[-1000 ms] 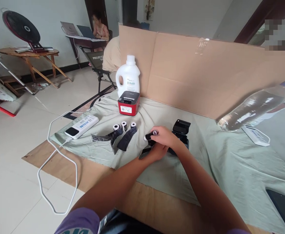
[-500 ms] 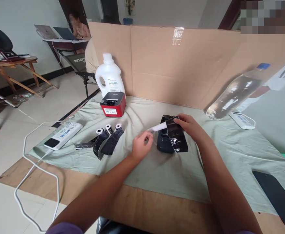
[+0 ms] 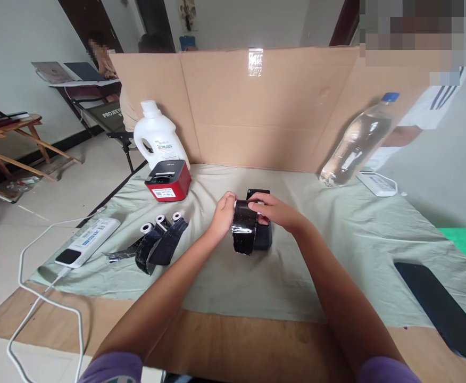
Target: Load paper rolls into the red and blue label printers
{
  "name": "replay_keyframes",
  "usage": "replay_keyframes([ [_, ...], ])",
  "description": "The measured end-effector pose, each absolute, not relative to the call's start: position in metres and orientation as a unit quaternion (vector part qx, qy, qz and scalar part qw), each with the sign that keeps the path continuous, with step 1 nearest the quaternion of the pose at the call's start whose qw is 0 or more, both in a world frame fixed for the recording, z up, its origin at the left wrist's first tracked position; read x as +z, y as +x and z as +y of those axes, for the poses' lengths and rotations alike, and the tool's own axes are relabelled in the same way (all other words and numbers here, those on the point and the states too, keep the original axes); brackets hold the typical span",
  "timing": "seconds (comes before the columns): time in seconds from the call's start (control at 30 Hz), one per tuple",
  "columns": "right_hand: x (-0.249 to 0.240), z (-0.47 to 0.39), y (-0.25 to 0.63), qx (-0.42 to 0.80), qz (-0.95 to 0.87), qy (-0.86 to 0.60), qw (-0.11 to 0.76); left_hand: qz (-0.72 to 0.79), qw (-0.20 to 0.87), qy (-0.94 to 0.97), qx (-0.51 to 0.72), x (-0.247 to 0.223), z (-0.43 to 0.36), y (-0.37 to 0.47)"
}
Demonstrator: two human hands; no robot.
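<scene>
Between my hands is a paper roll (image 3: 244, 226) with a glossy black outer face, its loose end hanging down in front. My left hand (image 3: 222, 214) is closed on the roll's left end. On the other side, my right hand (image 3: 275, 210) grips its upper right part, fingers curled over the edge. Directly beneath and behind the roll is a small dark portable printer (image 3: 264, 237), partly covered by the roll and my right hand. To the left, three smaller paper rolls (image 3: 160, 234) lie with black tails unrolled toward me.
Behind the rolls are a red and black printer (image 3: 169, 182) and a white detergent jug (image 3: 159, 135). A white power bank (image 3: 88, 242) with a cable lies left. A clear bottle (image 3: 356, 141) leans against the cardboard (image 3: 265, 117); a phone (image 3: 442, 308) lies right. A person's arm (image 3: 406, 134) shows beyond.
The roll has turned so its black face points toward me, and my left hand has come up onto its end. White paper that showed between my hands is now hidden. The view has shifted.
</scene>
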State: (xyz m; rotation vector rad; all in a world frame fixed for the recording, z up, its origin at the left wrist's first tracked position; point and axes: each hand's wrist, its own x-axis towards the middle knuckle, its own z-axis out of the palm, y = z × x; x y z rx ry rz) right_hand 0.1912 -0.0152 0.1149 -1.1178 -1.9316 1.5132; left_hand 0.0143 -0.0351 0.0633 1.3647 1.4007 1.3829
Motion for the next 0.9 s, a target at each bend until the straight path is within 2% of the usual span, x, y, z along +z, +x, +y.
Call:
replay_keyframes([
  [0.07, 0.113, -0.015, 0.193, 0.534, -0.7, -0.418, 0.224, 0.535, 0.38, 0.557, 0.51, 0.069, -0.03, 0.02],
  [0.2, 0.104, -0.013, 0.194, 0.51, -0.691, -0.448, 0.246, 0.499, 0.487, 0.539, 0.473, 0.07, -0.026, 0.034],
  [0.3, 0.095, -0.011, 0.188, 0.494, -0.677, -0.474, 0.271, 0.534, 0.512, 0.514, 0.433, 0.068, -0.027, 0.039],
  [0.37, 0.092, -0.011, 0.185, 0.503, -0.669, -0.482, 0.259, 0.548, 0.523, 0.508, 0.41, 0.067, -0.029, 0.039],
  [0.47, 0.094, -0.012, 0.184, 0.49, -0.681, -0.496, 0.224, 0.551, 0.507, 0.523, 0.408, 0.067, -0.03, 0.034],
  [0.73, 0.1, -0.003, 0.211, 0.36, -0.802, -0.466, 0.1, 0.5, 0.499, 0.584, 0.399, 0.044, -0.014, 0.026],
  [0.9, 0.091, 0.0, 0.215, 0.27, -0.806, -0.52, 0.081, 0.519, 0.401, 0.646, 0.391, 0.028, -0.005, 0.016],
])
